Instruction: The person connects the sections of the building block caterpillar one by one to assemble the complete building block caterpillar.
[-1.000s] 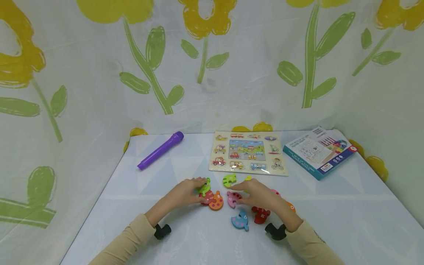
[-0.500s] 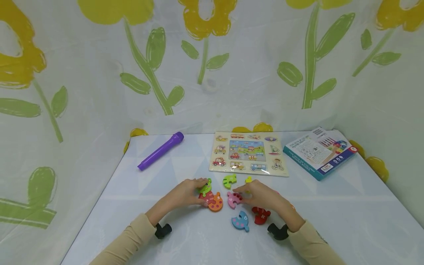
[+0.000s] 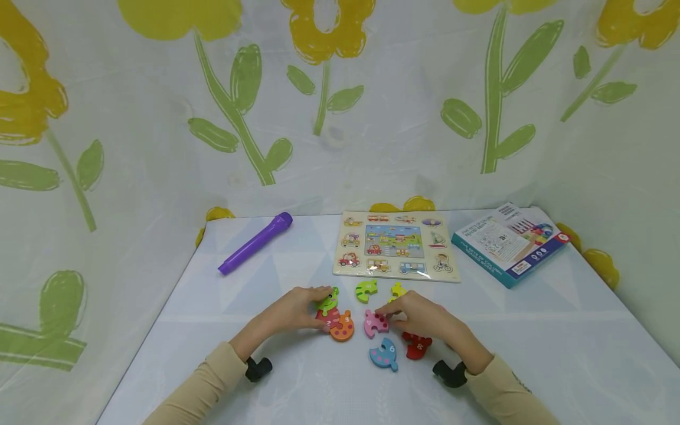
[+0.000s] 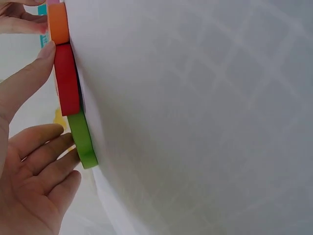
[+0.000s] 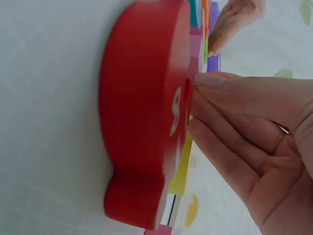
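Observation:
My left hand (image 3: pixel 297 308) holds a joined run of caterpillar puzzle pieces: a green smiling head (image 3: pixel 328 302), a red striped piece (image 3: pixel 330 319) and an orange spotted piece (image 3: pixel 342 326). In the left wrist view the thumb lies at the red piece's edge (image 4: pixel 67 81), with fingertips against the green one (image 4: pixel 82 139). With thumb and index finger my right hand (image 3: pixel 425 316) pinches the right side of a pink spotted puzzle piece (image 3: pixel 375 323); the exact contact is partly hidden. A dark red piece (image 5: pixel 142 88) looms before that hand in the right wrist view.
Loose pieces lie near the hands: lime green (image 3: pixel 365 290), yellow (image 3: pixel 396 291) and blue (image 3: pixel 383 355). Behind them are a flat vehicle picture puzzle (image 3: pixel 395 271), a purple toy microphone (image 3: pixel 255 244) and a teal-edged box (image 3: pixel 509 243). A flower-printed cloth (image 3: pixel 329 159) closes the back.
The right thumb and index finger have come closer together at the pink piece, which has shifted slightly nearer. The joined pieces under the left hand have turned a little.

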`<control>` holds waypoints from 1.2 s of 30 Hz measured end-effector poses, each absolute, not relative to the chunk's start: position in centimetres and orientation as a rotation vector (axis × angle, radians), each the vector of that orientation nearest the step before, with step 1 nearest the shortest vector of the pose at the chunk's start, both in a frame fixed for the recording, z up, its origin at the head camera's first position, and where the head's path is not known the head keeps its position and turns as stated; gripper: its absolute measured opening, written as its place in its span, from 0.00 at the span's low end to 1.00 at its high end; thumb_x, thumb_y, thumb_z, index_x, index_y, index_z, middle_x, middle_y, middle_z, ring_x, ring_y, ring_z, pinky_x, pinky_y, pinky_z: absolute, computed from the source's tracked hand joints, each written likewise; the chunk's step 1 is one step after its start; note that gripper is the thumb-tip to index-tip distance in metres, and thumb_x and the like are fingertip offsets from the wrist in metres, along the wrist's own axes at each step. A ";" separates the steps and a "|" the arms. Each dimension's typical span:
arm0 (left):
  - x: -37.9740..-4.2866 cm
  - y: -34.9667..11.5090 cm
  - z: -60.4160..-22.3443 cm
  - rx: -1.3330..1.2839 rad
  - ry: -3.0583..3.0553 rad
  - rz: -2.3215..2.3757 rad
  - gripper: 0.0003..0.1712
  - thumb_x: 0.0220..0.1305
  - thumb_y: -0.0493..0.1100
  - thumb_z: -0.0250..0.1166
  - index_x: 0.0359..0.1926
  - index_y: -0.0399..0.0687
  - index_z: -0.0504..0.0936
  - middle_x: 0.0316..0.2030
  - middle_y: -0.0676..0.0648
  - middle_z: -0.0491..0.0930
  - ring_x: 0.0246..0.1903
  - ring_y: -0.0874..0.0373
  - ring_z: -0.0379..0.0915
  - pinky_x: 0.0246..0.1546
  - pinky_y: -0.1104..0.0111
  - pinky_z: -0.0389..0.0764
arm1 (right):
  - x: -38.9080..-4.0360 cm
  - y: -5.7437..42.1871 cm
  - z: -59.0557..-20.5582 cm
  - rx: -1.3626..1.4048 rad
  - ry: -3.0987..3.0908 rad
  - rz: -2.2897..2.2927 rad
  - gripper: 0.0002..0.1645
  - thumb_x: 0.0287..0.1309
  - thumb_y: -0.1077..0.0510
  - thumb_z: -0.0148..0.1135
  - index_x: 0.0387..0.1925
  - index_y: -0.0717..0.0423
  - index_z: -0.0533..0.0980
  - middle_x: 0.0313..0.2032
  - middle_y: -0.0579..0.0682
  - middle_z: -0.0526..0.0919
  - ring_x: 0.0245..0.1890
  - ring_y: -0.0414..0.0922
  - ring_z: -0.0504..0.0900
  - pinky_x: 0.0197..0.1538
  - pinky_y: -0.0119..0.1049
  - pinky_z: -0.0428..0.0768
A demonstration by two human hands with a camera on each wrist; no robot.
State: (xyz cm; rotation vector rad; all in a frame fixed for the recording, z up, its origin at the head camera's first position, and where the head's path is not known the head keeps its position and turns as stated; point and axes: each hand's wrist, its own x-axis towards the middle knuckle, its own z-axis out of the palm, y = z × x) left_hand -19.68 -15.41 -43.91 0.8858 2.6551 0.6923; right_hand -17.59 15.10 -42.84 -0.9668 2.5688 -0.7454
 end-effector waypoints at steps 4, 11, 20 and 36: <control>-19.7 -15.6 -44.0 0.896 2.645 0.704 0.47 0.49 0.54 0.75 0.67 0.41 0.69 0.66 0.44 0.66 0.66 0.50 0.61 0.65 0.60 0.65 | -17.7 15.2 -42.9 -0.985 2.549 -0.753 0.22 0.54 0.65 0.69 0.53 0.53 0.81 0.49 0.46 0.84 0.50 0.45 0.82 0.48 0.34 0.82; -20.0 -16.2 -44.1 0.913 2.607 0.680 0.48 0.48 0.55 0.76 0.68 0.45 0.68 0.66 0.47 0.66 0.67 0.52 0.61 0.64 0.60 0.66 | -18.4 15.3 -43.3 -1.032 2.479 -0.774 0.29 0.52 0.66 0.70 0.58 0.49 0.78 0.55 0.40 0.80 0.57 0.43 0.76 0.51 0.31 0.79; -20.4 -16.9 -44.1 0.968 2.536 0.699 0.48 0.48 0.56 0.76 0.68 0.47 0.68 0.66 0.49 0.66 0.66 0.54 0.61 0.64 0.60 0.67 | -19.2 14.8 -43.2 -1.080 2.407 -0.744 0.34 0.52 0.64 0.71 0.62 0.49 0.75 0.57 0.37 0.77 0.60 0.41 0.73 0.58 0.33 0.76; -20.3 -17.0 -43.9 0.974 2.521 0.716 0.47 0.47 0.56 0.76 0.68 0.47 0.69 0.66 0.49 0.67 0.67 0.54 0.60 0.65 0.60 0.66 | -19.6 14.3 -43.4 -1.069 2.383 -0.749 0.34 0.50 0.60 0.73 0.61 0.50 0.75 0.58 0.38 0.77 0.61 0.42 0.72 0.59 0.35 0.75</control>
